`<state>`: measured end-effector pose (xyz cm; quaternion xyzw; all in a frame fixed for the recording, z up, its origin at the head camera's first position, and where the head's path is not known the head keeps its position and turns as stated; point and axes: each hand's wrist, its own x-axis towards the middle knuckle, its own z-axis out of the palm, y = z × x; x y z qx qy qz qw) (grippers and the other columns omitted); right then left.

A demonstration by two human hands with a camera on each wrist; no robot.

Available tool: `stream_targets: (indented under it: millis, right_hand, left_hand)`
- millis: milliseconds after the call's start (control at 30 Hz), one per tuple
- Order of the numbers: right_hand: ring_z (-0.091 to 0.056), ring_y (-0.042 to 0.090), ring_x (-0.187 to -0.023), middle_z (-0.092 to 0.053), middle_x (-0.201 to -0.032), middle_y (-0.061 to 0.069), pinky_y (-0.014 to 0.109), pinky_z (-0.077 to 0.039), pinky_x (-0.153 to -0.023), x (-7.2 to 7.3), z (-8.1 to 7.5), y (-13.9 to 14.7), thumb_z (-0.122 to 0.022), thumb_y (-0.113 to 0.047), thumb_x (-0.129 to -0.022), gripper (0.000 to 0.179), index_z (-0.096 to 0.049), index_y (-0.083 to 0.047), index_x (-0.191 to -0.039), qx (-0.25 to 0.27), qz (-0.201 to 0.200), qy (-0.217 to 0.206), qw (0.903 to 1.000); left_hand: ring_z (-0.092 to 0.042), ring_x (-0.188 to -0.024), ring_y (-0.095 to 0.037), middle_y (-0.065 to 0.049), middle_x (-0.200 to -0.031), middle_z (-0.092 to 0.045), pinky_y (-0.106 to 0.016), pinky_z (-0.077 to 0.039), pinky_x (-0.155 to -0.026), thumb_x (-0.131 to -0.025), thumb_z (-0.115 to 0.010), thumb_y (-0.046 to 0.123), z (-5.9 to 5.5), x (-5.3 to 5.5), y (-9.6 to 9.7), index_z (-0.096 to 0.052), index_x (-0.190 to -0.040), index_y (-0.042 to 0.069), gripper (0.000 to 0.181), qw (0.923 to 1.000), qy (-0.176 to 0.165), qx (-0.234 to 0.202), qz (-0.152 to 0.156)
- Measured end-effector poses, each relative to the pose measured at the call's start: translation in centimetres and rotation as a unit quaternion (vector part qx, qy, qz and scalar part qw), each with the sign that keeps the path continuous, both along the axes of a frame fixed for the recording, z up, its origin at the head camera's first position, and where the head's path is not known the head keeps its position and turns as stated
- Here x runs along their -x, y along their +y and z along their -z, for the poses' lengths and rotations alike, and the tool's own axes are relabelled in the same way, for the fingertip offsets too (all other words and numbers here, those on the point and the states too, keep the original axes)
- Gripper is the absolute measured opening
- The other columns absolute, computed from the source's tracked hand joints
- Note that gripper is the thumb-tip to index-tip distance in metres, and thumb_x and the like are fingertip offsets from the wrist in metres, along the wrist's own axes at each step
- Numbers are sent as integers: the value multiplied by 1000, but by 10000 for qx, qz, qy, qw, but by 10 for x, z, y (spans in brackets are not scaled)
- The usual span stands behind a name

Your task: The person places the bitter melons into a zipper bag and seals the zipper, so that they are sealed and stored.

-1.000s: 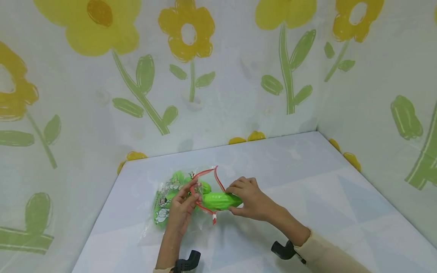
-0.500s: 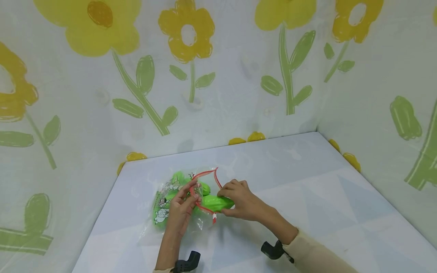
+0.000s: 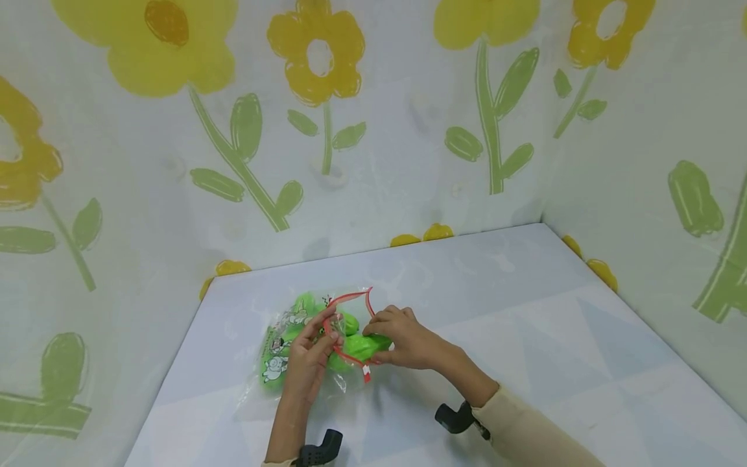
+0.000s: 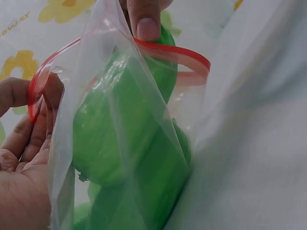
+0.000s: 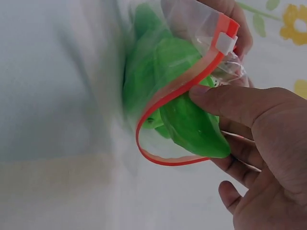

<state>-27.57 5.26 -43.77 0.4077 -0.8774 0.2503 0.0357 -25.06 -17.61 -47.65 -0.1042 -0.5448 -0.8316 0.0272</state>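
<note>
A clear zip bag [image 3: 275, 368] with a red rim and printed cartoon figures lies on the table, several bright green pieces inside. My left hand [image 3: 309, 363] pinches the rim between thumb and fingers and keeps the mouth apart. With thumb and fingers, my right hand [image 3: 411, 344] grips the pointed end of a glossy, ridged green toy vegetable [image 5: 192, 129]. Most of this piece sits inside the bag mouth, its tip poking out past the red rim. Through the plastic, the left wrist view shows its rounded end [image 4: 115, 115] against other green pieces. A white slider [image 5: 225, 43] sits at one rim end.
The pale patterned table [image 3: 525, 311] extends to the right of the bag. Behind it hangs a white cloth [image 3: 397, 162] with yellow flowers, and another stretch borders the right side. Black camera mounts [image 3: 320, 449] are worn on both wrists.
My right hand has moved left, pushing the green toy vegetable deeper into the bag. My left hand has stayed at the red rim.
</note>
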Motion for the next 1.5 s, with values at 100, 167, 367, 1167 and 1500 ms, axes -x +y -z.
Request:
stream_targets:
  millis: [100, 167, 367, 1167, 1500]
  right_hand:
    - [-51, 14, -107, -66, -114, -5, 33, -34, -79, 3, -2, 0, -86, -24, -80, 37, -74, -16, -114, 0, -75, -116, 9999]
    - [-51, 14, -105, -67, -113, -4, 33, -33, -78, 5, -4, 0, -86, -24, -80, 36, -74, -16, -114, -7, -158, -182, 9997]
    - [-49, 11, -101, -67, -111, -6, 36, -36, -84, 10, -8, 0, -85, -22, -82, 35, -75, -14, -114, -8, -287, -572, 9979]
    - [-54, 14, -113, -67, -115, -5, 31, -36, -80, 2, 9, -37, -88, -21, -78, 37, -76, -16, -113, 312, -32, -116, 9994]
    - [-53, 15, -113, -67, -120, -6, 42, -42, -89, 7, 12, -21, -83, -22, -84, 37, -72, -16, -119, 855, -45, -579, 9946]
  left_hand:
    - [-60, -83, -15, -16, -128, -56, -22, -54, -74, -96, -62, -2, 0, 1, 0, -44, -144, -8, 52, 10000, -3, 2, -32]
    - [-60, -82, -16, -16, -128, -56, -22, -55, -73, -95, -62, -3, 0, 1, 0, -46, -143, -7, 50, 10000, -11, -4, -45]
    - [-61, -82, -15, -15, -127, -57, -23, -55, -74, -95, -61, -4, -1, 1, -2, -46, -143, -9, 50, 10000, -33, 35, 18]
    - [-60, -82, -15, -13, -128, -57, -22, -55, -74, -96, -60, -3, -4, -1, -7, -47, -143, -7, 49, 9999, -5, 96, -131]
    - [-60, -82, -16, -14, -125, -58, -23, -55, -74, -95, -60, -5, -1, 2, -4, -44, -142, -11, 50, 9998, 103, -128, 89]
